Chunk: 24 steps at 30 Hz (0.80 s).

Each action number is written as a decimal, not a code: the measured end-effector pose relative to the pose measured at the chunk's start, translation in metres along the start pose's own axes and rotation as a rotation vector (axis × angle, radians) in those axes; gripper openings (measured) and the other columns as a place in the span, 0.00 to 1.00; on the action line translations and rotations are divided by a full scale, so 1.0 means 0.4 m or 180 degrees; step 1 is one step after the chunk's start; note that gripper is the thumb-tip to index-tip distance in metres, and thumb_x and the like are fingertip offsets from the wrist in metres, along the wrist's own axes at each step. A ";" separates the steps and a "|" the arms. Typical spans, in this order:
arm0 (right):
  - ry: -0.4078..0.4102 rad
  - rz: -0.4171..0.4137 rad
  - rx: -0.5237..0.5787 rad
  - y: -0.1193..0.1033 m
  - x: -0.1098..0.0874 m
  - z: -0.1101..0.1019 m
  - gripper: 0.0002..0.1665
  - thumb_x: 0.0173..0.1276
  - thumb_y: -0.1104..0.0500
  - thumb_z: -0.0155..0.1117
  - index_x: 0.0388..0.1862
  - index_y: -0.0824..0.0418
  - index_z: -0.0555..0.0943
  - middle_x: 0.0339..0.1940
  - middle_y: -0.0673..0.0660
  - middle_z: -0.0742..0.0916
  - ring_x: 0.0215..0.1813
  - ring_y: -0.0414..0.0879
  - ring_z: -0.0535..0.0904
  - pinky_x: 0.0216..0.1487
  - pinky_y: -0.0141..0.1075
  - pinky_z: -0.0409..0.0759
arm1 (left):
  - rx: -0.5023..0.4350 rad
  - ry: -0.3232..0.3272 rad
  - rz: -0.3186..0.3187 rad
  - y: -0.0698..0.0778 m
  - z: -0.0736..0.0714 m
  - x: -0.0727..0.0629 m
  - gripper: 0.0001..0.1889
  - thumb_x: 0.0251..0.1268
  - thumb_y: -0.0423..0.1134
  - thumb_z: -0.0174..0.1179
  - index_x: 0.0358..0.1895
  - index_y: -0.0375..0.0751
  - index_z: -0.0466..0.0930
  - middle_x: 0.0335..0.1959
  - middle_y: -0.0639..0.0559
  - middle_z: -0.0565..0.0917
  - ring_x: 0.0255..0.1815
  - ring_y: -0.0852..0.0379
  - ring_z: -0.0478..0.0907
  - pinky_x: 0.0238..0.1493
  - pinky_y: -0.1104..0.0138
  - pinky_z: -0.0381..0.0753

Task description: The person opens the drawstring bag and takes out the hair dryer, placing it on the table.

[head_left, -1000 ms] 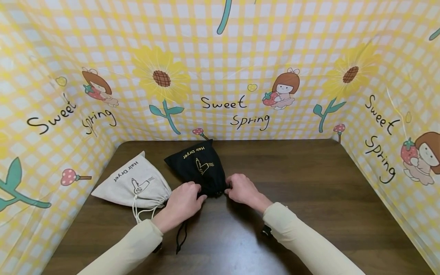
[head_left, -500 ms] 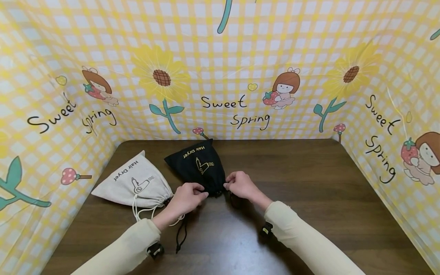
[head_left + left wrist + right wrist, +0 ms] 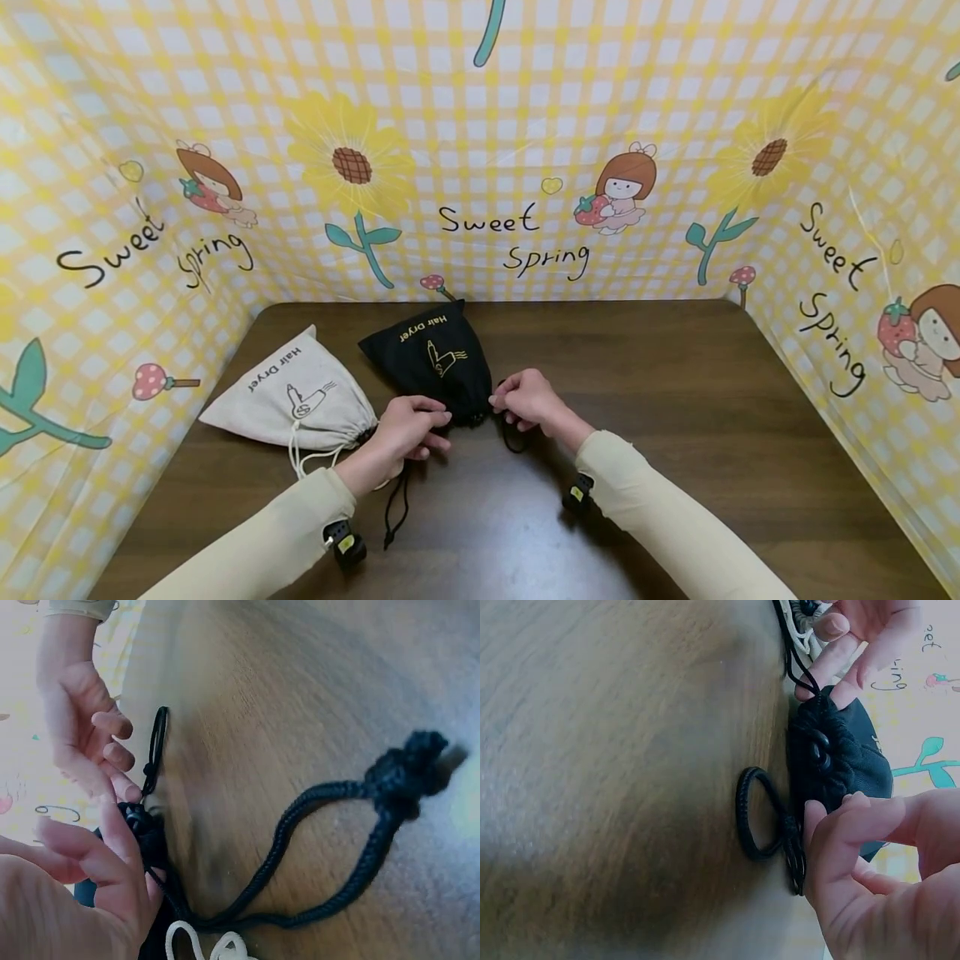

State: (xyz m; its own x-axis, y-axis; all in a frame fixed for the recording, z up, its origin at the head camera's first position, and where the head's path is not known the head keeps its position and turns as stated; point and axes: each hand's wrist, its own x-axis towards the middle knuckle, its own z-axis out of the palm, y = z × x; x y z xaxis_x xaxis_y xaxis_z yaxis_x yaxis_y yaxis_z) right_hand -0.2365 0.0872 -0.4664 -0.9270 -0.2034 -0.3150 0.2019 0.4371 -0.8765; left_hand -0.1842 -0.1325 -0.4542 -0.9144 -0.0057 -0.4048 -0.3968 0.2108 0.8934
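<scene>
Both arms wear long, close-fitting sleeves of pale cream fabric, plain and without print, running from the lower edge of the head view up to the wrists. The left sleeve (image 3: 270, 542) ends in a snug cuff, and the right sleeve (image 3: 660, 517) matches it in cut and colour. The left hand (image 3: 405, 429) and the right hand (image 3: 528, 400) are bare, with no rings or gloves to be seen. Under each wrist sits a small black device (a strapped-on unit, it seems): the left wrist device (image 3: 345, 546) shows a yellow label, and the right wrist device (image 3: 576, 493) carries a similar yellow mark.
</scene>
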 end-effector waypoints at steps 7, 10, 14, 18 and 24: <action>-0.0046 0.0032 0.0061 -0.003 0.001 0.002 0.08 0.73 0.60 0.71 0.38 0.66 0.88 0.33 0.59 0.88 0.23 0.43 0.75 0.21 0.32 0.76 | 0.0196 0.0030 0.0284 -0.015 0.004 0.013 0.13 0.68 0.31 0.69 0.52 0.30 0.82 0.35 0.38 0.89 0.20 0.55 0.85 0.16 0.69 0.76; -0.0040 0.0064 0.0071 -0.005 0.002 0.003 0.08 0.73 0.60 0.72 0.38 0.65 0.89 0.34 0.59 0.88 0.23 0.44 0.75 0.21 0.32 0.76 | 0.0323 0.0074 0.0351 -0.015 0.005 0.023 0.10 0.67 0.31 0.70 0.47 0.32 0.84 0.31 0.38 0.88 0.19 0.54 0.85 0.15 0.69 0.77; -0.0012 0.0069 0.0080 -0.007 0.001 0.005 0.08 0.72 0.60 0.73 0.37 0.65 0.88 0.33 0.59 0.88 0.23 0.44 0.75 0.20 0.32 0.76 | 0.0447 0.0157 0.0354 -0.016 0.006 0.042 0.05 0.67 0.31 0.71 0.41 0.34 0.87 0.27 0.38 0.88 0.18 0.54 0.85 0.15 0.70 0.77; 0.0017 0.0019 0.0064 -0.011 0.002 0.008 0.07 0.71 0.61 0.73 0.38 0.65 0.88 0.31 0.58 0.87 0.23 0.43 0.75 0.20 0.32 0.76 | 0.0465 0.0178 0.0361 -0.017 0.006 0.052 0.04 0.66 0.31 0.72 0.39 0.34 0.87 0.25 0.39 0.88 0.17 0.54 0.85 0.15 0.70 0.76; 0.0082 0.0030 0.0005 -0.012 0.003 0.011 0.06 0.72 0.61 0.73 0.40 0.64 0.87 0.31 0.59 0.87 0.22 0.44 0.76 0.21 0.32 0.78 | 0.0412 0.0150 0.0337 -0.016 0.004 0.058 0.04 0.66 0.32 0.72 0.37 0.34 0.88 0.25 0.37 0.88 0.16 0.56 0.84 0.15 0.70 0.78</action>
State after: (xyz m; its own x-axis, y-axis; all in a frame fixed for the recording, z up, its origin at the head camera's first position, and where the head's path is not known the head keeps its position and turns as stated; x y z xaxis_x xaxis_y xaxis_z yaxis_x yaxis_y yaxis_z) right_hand -0.2373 0.0812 -0.4643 -0.9329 -0.1766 -0.3138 0.2112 0.4376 -0.8740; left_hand -0.2027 -0.1324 -0.4695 -0.9545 -0.0220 -0.2974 -0.2872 0.3369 0.8967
